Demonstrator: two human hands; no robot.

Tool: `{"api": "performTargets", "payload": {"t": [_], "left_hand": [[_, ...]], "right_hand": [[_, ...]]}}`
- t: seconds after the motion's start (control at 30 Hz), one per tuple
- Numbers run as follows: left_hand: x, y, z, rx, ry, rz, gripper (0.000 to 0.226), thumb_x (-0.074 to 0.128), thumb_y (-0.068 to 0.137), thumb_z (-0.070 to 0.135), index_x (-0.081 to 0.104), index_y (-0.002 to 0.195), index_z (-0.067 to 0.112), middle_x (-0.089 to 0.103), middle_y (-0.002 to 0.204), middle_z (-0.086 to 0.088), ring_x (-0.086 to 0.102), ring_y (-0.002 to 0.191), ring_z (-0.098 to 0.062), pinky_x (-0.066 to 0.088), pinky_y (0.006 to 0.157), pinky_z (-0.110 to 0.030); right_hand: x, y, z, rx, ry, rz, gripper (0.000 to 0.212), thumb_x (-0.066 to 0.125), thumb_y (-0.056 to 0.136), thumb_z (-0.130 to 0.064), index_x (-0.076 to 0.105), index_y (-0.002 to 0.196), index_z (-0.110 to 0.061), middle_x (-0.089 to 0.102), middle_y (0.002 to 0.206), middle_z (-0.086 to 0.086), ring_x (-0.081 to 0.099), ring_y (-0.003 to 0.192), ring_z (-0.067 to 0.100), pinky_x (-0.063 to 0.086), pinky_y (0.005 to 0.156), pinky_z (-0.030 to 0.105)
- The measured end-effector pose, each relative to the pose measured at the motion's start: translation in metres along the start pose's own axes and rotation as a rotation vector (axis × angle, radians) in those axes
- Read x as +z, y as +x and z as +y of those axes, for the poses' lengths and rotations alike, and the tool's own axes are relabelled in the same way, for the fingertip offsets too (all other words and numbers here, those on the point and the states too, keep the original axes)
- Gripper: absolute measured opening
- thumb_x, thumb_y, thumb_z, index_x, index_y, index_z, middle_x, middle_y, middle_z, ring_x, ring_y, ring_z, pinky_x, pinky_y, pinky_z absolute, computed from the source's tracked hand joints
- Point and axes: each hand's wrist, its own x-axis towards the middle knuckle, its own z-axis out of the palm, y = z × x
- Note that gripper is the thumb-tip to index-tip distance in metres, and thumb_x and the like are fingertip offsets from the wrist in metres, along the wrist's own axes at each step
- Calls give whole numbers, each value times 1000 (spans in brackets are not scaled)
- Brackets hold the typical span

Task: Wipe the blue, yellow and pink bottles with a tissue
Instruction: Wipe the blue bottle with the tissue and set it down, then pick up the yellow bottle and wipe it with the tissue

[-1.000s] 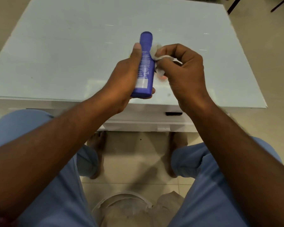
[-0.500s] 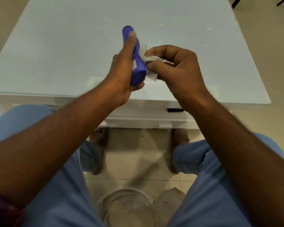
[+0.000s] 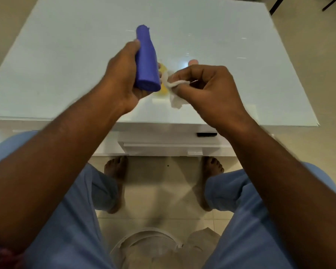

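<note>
While the left hand (image 3: 122, 74) grips the blue bottle (image 3: 146, 61) around its body, cap end tilted away over the pale surface (image 3: 66, 55), the right hand (image 3: 208, 90) pinches a crumpled white tissue (image 3: 173, 90) just beside the bottle's base, and I cannot tell whether tissue and bottle are touching. To wipe it well, I'd say the tissue should press flat against the plastic and travel from base to cap while the left hand turns the bottle, so every side gets covered, including the patch under the gripping fingers. A firmer wad of tissue would probably clean better than a loose corner. Behind the hands, a yellow bottle (image 3: 163, 90) lies on the surface, mostly hidden by the blue one and the tissue, and a bit of the pink bottle (image 3: 193, 62) peeks above the right knuckles; both look unhandled and waiting their turn.
</note>
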Motion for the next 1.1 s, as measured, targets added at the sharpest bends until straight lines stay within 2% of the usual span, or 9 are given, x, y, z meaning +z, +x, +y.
{"api": "performTargets", "payload": {"t": [0.1,0.17,0.33,0.47,0.6,0.7,0.8,0.97,1.1], "left_hand": [[-13,9,20,21,38,76,23,57,97,23,55,117,11,69,112,-17,73,91,-28,63,72,-40],[-21,16,22,50,141,107,30,58,92,10,49,121,9,61,119,-18,71,96,-28,63,71,-36],[-25,26,11,74,611,101,61,60,91,1,34,143,16,52,128,-9,68,98,-22,62,74,-35],[-26,26,3,120,858,134,71,56,96,6,16,150,29,43,126,-8,66,90,-22,60,70,-33],[-31,25,-2,190,1025,77,40,50,98,25,38,137,23,51,118,-10,67,96,-33,59,87,-50],[-34,26,-1,170,1207,43,66,57,90,47,36,147,24,52,132,-13,64,109,-32,53,98,-49],[-36,28,-1,137,1430,-23,85,68,88,47,22,156,22,43,144,-13,56,120,-31,48,101,-40],[-46,31,-5,177,1722,-137,97,71,89,36,4,159,22,35,150,-13,49,125,-30,43,98,-35],[-55,35,-7,226,1967,-16,93,66,91,43,4,158,27,15,162,-17,32,138,-38,41,106,-46]], "right_hand": [[-18,7,-3,116,297,186,11,76,90,-10,82,96,-18,80,97,-1,77,96,17,64,85,35],[-29,10,-6,198,474,282,12,72,92,-4,79,95,-13,80,95,0,77,93,15,63,82,33],[-31,6,-7,279,534,318,14,70,94,-3,77,92,-15,78,88,-3,77,86,10,59,76,25],[-29,6,-6,277,496,329,12,71,96,-9,78,93,-19,80,91,-5,77,91,11,59,74,22],[-29,6,-5,285,498,333,11,71,97,-11,78,96,-20,81,93,-7,78,94,10,59,75,22],[-29,6,-6,275,494,332,12,71,98,-12,79,97,-21,81,95,-7,78,92,8,59,76,23],[-29,7,-6,262,493,332,12,71,98,-12,79,99,-21,81,95,-7,78,90,8,60,76,23],[-29,8,-6,252,488,327,12,70,98,-12,79,100,-20,81,96,-6,78,92,11,61,78,24],[-29,8,-5,243,486,326,12,70,98,-13,79,101,-20,81,97,-4,78,93,12,60,77,23]]}}
